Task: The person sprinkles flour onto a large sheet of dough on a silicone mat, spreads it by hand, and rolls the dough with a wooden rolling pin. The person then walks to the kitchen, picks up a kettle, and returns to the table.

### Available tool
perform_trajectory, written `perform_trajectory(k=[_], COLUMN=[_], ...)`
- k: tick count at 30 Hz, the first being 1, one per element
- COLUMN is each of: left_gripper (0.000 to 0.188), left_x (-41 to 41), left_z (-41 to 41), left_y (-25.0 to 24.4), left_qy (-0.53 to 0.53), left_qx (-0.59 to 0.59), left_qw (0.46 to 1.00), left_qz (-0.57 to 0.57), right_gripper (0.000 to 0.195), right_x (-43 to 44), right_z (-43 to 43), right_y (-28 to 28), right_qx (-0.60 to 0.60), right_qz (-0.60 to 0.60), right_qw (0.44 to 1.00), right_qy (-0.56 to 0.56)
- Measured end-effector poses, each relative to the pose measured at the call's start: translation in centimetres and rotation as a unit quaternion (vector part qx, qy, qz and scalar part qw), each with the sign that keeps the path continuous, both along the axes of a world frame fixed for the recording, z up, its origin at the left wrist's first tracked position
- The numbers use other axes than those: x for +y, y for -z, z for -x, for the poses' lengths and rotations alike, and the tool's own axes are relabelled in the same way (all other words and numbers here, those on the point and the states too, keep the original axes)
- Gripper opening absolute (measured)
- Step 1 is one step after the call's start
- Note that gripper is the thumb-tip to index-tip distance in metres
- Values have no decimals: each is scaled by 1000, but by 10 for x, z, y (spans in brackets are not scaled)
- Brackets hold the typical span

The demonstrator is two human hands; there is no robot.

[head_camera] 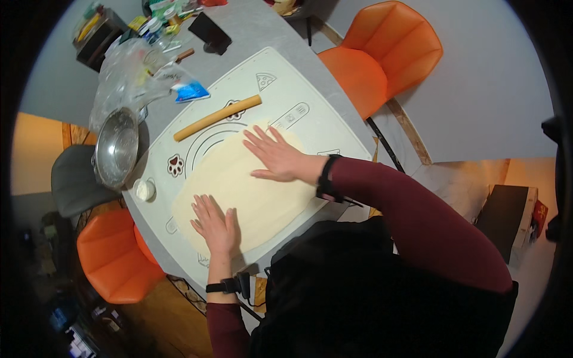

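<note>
A broad, thin sheet of rolled dough [255,201] covers much of a white printed pastry mat [286,80]. Palm down, my right hand [277,156] is over the dough's far right part with its fingers spread. My left hand [215,226] is over the near left part, fingers apart and a shadow beside it. Neither hand holds anything. Beyond the dough, a wooden rolling pin [218,118] lies slantwise on the mat. A small cup of white powder [144,190] stands at the mat's left edge.
A metal bowl [117,147] stands left on the grey table [250,27]. Behind it are a clear plastic bag [130,76], a blue-and-white packet [190,91] and a dark phone-like device [210,33]. Orange chairs [380,58] flank the table; several small containers crowd its far end.
</note>
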State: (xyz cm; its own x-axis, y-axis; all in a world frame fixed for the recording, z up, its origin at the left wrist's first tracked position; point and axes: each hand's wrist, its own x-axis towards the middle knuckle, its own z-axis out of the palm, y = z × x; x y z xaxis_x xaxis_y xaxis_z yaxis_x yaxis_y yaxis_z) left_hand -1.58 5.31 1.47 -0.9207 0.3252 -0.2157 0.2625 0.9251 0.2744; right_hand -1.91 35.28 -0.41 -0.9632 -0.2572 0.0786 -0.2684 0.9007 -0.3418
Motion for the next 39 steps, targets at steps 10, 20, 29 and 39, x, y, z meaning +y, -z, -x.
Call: perform_trajectory(k=[10, 20, 29, 39], left_gripper=[81, 78, 83, 81], left_x=[42, -20, -31, -46], left_z=[54, 10, -18, -37], left_y=[28, 41, 25, 22], left_qy=[74, -40, -89, -61], left_qx=[18, 41, 53, 33], left_qw=[996, 998, 995, 997], left_qz=[40, 40, 5, 20], right_gripper=[90, 82, 87, 84], right_x=[-16, -103, -110, -117], right_z=[32, 45, -9, -40], right_y=[8, 29, 12, 1], right_qx=[-103, -27, -26, -69], right_qz=[-92, -28, -10, -25], right_qw=[990, 997, 988, 974], right_qy=[35, -71, -153, -212])
